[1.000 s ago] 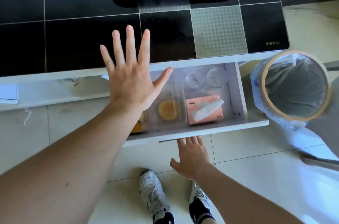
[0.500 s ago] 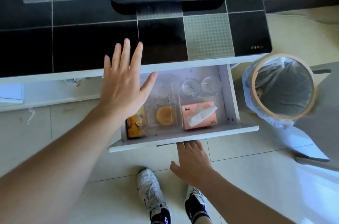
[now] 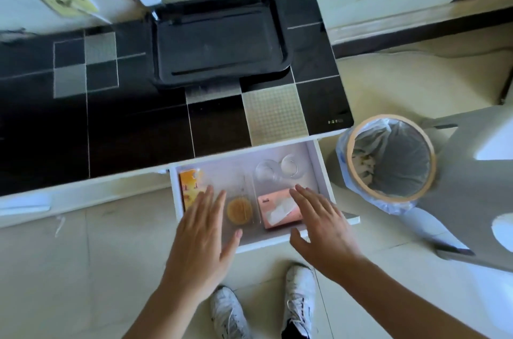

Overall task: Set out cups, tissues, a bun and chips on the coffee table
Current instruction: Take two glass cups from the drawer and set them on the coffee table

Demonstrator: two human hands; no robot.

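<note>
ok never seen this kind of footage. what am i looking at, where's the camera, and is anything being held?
There is no robot here: a person works with two bare hands. The single picture comes from a wide-angle camera on the person's head, looking down, so you see their arms, their shoes and the floor.

The left hand and right hand are both open, fingers spread, above the open drawer of a black-tiled coffee table. Neither holds anything.

In the drawer lie a chips packet, a bun in a clear box, a pink tissue pack and two glass cups.

On the table top sits a black tray with nothing on it. A lined bin stands on the floor to the right.
</note>
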